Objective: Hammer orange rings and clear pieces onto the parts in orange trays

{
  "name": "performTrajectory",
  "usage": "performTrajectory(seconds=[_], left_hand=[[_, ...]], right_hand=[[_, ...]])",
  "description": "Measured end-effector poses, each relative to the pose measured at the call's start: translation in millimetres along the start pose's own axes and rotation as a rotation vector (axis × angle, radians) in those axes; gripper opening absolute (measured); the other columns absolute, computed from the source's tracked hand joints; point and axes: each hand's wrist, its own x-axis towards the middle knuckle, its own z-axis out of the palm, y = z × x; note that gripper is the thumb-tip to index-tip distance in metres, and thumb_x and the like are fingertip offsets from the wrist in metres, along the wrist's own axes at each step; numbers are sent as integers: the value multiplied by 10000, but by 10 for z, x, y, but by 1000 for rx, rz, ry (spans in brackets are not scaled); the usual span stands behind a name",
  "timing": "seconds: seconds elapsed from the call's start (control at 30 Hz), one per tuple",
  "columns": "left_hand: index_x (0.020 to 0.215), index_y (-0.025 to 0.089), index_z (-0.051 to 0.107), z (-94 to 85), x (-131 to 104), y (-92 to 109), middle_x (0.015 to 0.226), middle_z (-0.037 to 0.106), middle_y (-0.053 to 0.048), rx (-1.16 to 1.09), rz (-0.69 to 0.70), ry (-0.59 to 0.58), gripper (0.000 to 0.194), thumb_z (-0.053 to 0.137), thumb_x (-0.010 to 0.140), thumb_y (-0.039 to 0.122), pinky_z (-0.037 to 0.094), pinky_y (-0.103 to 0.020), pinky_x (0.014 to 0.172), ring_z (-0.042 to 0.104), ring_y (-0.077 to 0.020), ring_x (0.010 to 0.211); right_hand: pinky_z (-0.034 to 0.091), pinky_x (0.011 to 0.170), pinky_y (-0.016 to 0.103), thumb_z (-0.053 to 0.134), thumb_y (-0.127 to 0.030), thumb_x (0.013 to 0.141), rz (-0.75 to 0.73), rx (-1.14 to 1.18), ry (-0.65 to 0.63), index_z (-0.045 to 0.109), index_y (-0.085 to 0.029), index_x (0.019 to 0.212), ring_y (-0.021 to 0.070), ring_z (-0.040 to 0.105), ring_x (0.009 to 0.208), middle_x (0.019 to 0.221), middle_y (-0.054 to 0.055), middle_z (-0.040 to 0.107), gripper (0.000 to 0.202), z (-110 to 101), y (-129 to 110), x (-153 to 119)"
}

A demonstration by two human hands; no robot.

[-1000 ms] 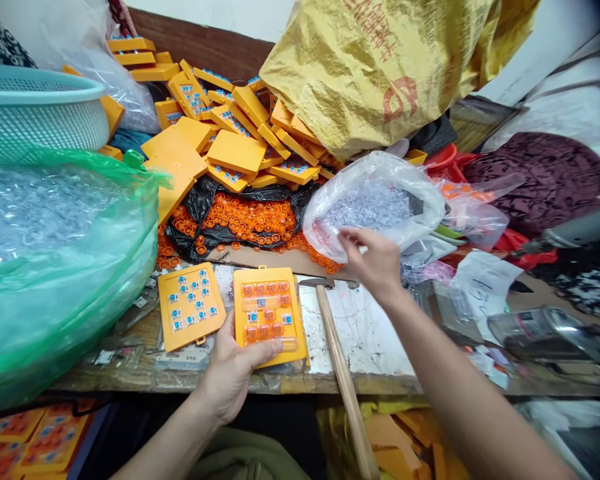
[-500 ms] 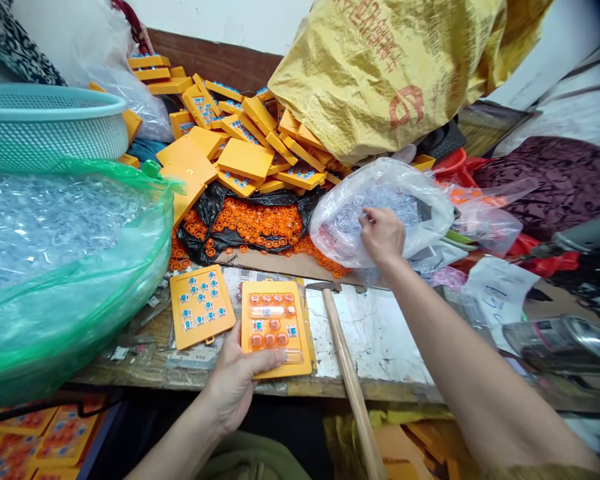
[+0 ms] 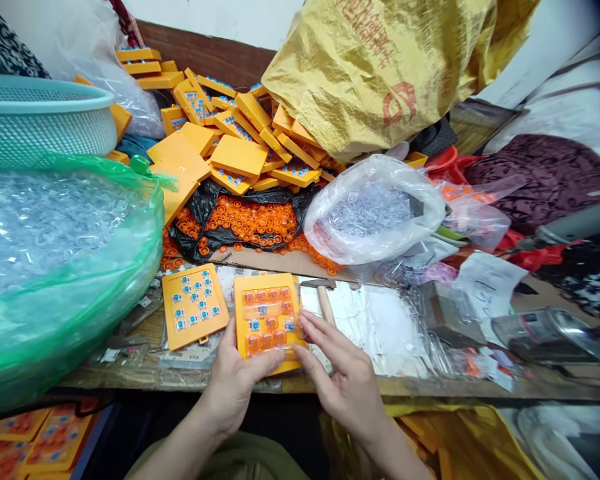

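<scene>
My left hand [image 3: 240, 380] grips the lower left of a yellow plate [image 3: 267, 367] fitted with orange rings, clear covers and a few blue-centred pieces. At the plate's right edge is my right hand [image 3: 337, 367], its thumb and fingertips near a blue-centred piece; whether something small is between them is too small to tell. Left of the held plate, a second yellow plate [image 3: 195, 300] with blue-centred pieces lies on the bench. Behind are a black bag of orange rings [image 3: 250, 220] and a white bag of clear pieces [image 3: 370, 207].
A green bag of clear pieces [image 3: 55, 227] and a blue basket [image 3: 50, 120] stand at left. Yellow plates [image 3: 240, 157] are heaped at the back beside a yellow sack [image 3: 380, 73]. A hammer [image 3: 325, 303] lies right of the held plate; a clear jar [image 3: 545, 333] is farther right.
My right hand has come back from the white bag of clear pieces to the right edge of the held plate. My left hand still holds the plate. The view has shifted slightly.
</scene>
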Motion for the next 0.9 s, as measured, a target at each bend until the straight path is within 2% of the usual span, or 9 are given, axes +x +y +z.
performTrajectory(seconds=[0.13,0.27,0.37,0.47,0.6,0.67,0.73,0.8,0.9], left_hand=[[1129,153,495,7,-25,-49,1054,710,-124,229,94,66,617,793,590,189,556,-329,808,695,-254,897],[1109,172,487,-41,-16,-107,1037,706,-103,435,222,154,587,783,605,212,566,-304,781,700,-242,880],[1117,175,482,-62,-18,-116,1067,700,-108,456,247,164,599,790,605,225,563,-296,802,696,-242,912],[1079,170,517,-40,-47,-74,1007,723,-93,386,219,140,575,804,582,204,570,-276,766,708,-233,864],[1025,158,570,-16,-65,-14,969,741,-81,156,164,12,510,815,580,207,578,-279,758,716,-229,837],[1007,149,595,-38,-47,-11,973,743,-85,127,145,-30,469,816,599,221,580,-288,772,715,-230,848],[996,142,616,-82,-21,-26,968,745,-87,168,144,-37,437,813,616,232,581,-294,776,715,-231,842],[972,138,635,-134,3,-50,935,750,-84,247,160,-22,415,818,614,243,585,-286,750,717,-230,809],[964,141,647,-206,29,-79,906,753,-77,340,173,-8,419,826,601,251,589,-276,716,719,-228,773]], right_hand=[[599,661,265,648,-146,801,263,161,130,719,-198,986,157,688,705,834,61,717,205,31,4,-4],[579,637,242,678,-161,774,399,345,185,701,-219,1076,139,655,713,829,39,670,308,86,-62,6],[560,647,225,677,-150,783,387,364,176,712,-243,1073,124,635,713,817,24,655,307,112,-123,0],[542,665,213,662,-132,800,321,300,164,713,-256,1082,118,622,727,803,16,644,313,120,-155,-3],[523,678,211,643,-108,806,257,239,187,700,-285,1107,117,605,767,837,16,618,353,150,-169,-38],[522,725,237,662,-126,789,282,244,235,722,-282,1054,135,599,831,886,27,602,313,175,-176,-58],[522,782,273,700,-169,760,406,372,270,726,-267,984,160,605,917,988,42,607,246,195,-187,-61],[528,792,290,744,-205,721,595,600,250,665,-256,960,169,623,938,1028,40,626,256,206,-203,-39],[527,728,243,798,-204,645,765,841,229,546,-255,922,132,640,823,899,-8,650,378,234,-217,22]])
